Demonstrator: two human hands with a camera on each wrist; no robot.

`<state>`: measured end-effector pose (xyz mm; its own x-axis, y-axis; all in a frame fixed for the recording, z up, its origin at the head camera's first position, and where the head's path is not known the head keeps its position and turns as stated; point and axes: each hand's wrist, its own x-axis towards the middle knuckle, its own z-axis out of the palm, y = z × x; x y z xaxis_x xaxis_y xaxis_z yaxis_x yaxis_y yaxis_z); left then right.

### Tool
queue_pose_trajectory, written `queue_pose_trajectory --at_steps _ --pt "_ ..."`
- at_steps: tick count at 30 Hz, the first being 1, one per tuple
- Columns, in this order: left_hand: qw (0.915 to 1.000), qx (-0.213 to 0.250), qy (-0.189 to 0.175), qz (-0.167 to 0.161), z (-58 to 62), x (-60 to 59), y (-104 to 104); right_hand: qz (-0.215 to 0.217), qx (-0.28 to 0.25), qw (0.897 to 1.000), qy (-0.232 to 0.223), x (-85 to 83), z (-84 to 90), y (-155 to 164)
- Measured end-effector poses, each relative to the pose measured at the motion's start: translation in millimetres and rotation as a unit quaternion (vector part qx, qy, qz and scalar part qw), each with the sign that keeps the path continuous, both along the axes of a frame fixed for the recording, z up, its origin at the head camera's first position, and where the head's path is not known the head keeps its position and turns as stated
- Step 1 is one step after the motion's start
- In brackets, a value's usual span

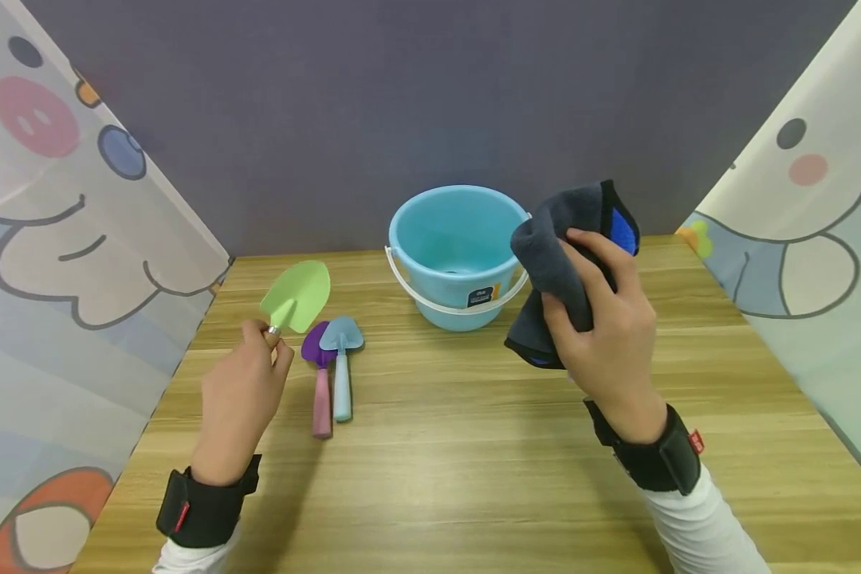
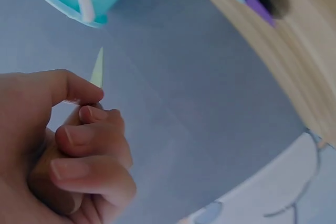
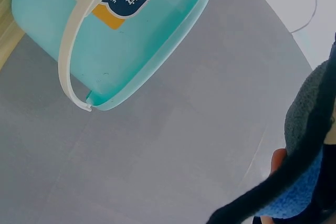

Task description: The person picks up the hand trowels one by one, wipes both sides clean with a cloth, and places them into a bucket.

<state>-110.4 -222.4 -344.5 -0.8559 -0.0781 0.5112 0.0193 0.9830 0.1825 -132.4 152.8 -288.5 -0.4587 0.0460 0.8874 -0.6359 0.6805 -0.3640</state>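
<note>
My left hand (image 1: 244, 391) grips a small trowel by its wooden handle (image 2: 58, 182); the trowel's light green blade (image 1: 300, 293) tilts up above the table. In the left wrist view the fingers curl round that handle and the blade shows edge-on. A folded dark grey cloth (image 1: 556, 263) with black edging and a blue underside is held in my right hand (image 1: 610, 327), thumb and fingers pressed into it. The cloth is raised beside a light blue bucket (image 1: 445, 299), overlapping its right side in the head view. At the right wrist view's edge, the blue side of the cloth (image 3: 299, 192) shows.
Two more trowels lie right of my left hand: one with a purple blade and pink handle (image 1: 322, 402), the other light blue (image 1: 342, 383). The bucket's white handle (image 1: 430, 301) hangs down its front. A grey wall (image 1: 330, 119) and printed side panels (image 1: 115, 239) border the wooden table (image 1: 430, 478).
</note>
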Motion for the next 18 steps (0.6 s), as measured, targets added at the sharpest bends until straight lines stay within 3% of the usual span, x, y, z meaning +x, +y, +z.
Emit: queue_pose_trajectory --at_steps 4,10,18 --pt "0.9987 -0.025 0.032 -0.030 8.1 -6.5 15 0.003 -0.008 1.000 0.012 0.6 1.4 -2" --pt "0.9983 -0.024 0.030 -0.045 21.2 -12.0 34 0.014 -0.018 0.999 0.032 2.1 4.6 -9" --pt "0.9946 -0.027 0.056 -0.083 32.5 -22.7 66 0.030 -0.023 0.998 0.054 6.0 8.8 -14"
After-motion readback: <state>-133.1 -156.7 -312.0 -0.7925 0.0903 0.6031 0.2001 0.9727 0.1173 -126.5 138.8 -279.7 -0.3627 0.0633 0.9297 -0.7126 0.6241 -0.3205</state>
